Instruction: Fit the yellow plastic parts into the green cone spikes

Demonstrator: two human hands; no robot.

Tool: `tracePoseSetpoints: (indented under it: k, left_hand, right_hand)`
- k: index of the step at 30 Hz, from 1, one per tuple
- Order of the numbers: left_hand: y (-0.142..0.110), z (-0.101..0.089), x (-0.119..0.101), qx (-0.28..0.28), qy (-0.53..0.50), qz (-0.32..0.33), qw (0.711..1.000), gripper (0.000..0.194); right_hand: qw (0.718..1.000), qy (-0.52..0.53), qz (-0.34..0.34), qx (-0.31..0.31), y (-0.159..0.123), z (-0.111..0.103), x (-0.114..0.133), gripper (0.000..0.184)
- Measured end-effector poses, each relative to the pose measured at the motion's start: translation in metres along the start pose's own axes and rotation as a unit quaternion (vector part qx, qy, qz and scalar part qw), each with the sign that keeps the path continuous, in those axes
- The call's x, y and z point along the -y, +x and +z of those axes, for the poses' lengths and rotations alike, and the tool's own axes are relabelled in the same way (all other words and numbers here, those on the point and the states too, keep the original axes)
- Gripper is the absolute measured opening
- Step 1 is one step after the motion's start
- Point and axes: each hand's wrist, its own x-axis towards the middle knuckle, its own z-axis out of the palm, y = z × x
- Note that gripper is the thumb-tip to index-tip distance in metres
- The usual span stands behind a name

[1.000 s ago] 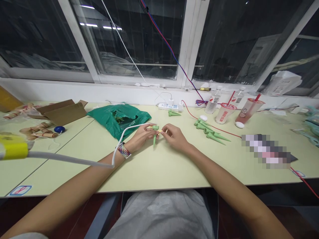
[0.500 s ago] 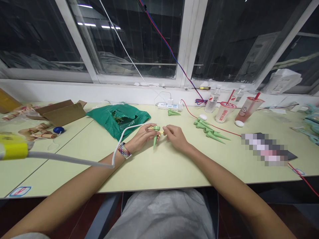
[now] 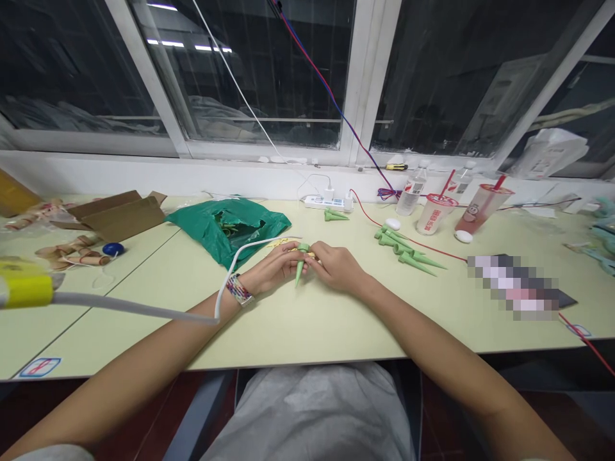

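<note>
My left hand (image 3: 278, 266) is closed around a green plastic spike (image 3: 300, 269), gripping it near its ringed top, with the pointed end hanging down over the table. From the right, my right hand (image 3: 336, 266) pinches a small yellow piece (image 3: 311, 255) against the side of the spike. My fingers partly hide that piece. Several yellow pieces (image 3: 283, 242) lie just behind my left hand. A pile of green spikes (image 3: 403, 248) rests to the right of my right hand, and more green spike parts (image 3: 335, 216) lie farther back.
A torn green plastic bag (image 3: 202, 224) sits behind my left hand. A white cable (image 3: 144, 307) crosses above my left forearm. At the back stand a power strip (image 3: 331, 203), a bottle (image 3: 408, 195) and drink cups (image 3: 435, 214). Left are a cardboard box (image 3: 115, 221) and a blue ball (image 3: 113, 249).
My right hand has moved left to meet the spike, and its fingers now close on the small yellow piece. My left hand has stayed almost still with the spike.
</note>
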Motion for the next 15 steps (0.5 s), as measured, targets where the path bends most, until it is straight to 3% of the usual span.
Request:
tracePoseSetpoints:
  k: [3, 5, 7, 9, 11, 13, 15]
  left_hand:
    - [0.000, 0.003, 0.000, 0.009, 0.014, -0.005, 1.000, 0.027]
    - [-0.002, 0.008, -0.001, -0.025, 0.059, 0.040, 0.997, 0.031]
    - [-0.003, 0.013, -0.002, -0.073, 0.108, 0.084, 0.988, 0.037]
    - [-0.004, 0.016, -0.003, -0.099, 0.121, 0.094, 0.983, 0.043]
    - [-0.004, 0.015, -0.002, -0.083, 0.081, 0.067, 0.991, 0.040]
    - [-0.003, 0.012, -0.001, -0.044, 0.021, 0.017, 0.999, 0.032]
    - [-0.002, 0.010, 0.001, -0.017, -0.015, -0.020, 1.000, 0.029]
  right_hand:
    - [1.000, 0.008, -0.013, 0.007, 0.001, -0.001, -0.001, 0.032]
    - [0.993, 0.109, 0.053, -0.003, 0.003, 0.006, 0.000, 0.040]
    - [0.963, 0.225, 0.148, 0.001, 0.005, 0.015, 0.002, 0.050]
    - [0.944, 0.266, 0.196, 0.006, 0.005, 0.018, 0.004, 0.054]
    - [0.968, 0.191, 0.161, -0.012, 0.003, 0.014, 0.006, 0.049]
    - [0.994, 0.063, 0.080, -0.027, 0.001, 0.006, 0.007, 0.037]
    - [0.999, -0.019, 0.031, -0.018, 0.000, 0.001, 0.006, 0.028]
